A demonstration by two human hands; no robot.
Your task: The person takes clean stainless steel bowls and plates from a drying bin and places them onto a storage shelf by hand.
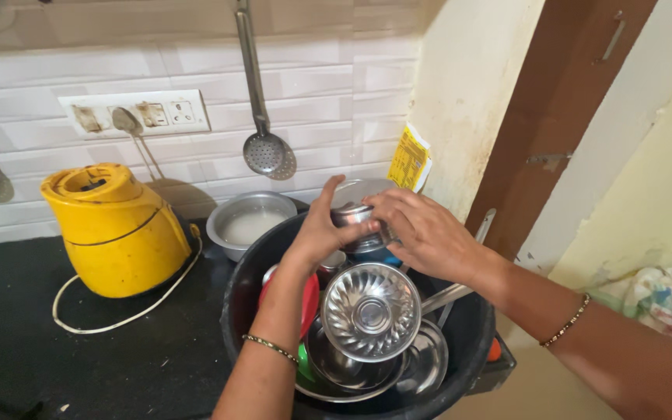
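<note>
**Both hands on a small steel cup above the black tub**

On the dark bench [79,350], against the white tiled wall, the biggest thing is a round black tub [235,311] piled with washed steel vessels. Left of it stands a yellow mixer base [114,229] with its white cord looped on the bench. Behind the tub sits a steel bowl [250,222], and a perforated ladle [262,148] hangs on the wall above it.

Inside the tub, a fluted steel bowl [371,311] lies tilted toward the camera, resting on flatter steel plates [421,365], with a red lid [309,299] at its left.

Above the tub's far rim the person holds a small steel cup [355,216] between both hands. The left hand [320,229] wraps it from the left, grip clenched around its side; the right hand [421,233] covers it from the right, fingers curled over the top. The cup seems to stand roughly upright, though the fingers hide most of it. It lies straight between the two palms, equally near each, directly over the stacked vessels.
</note>
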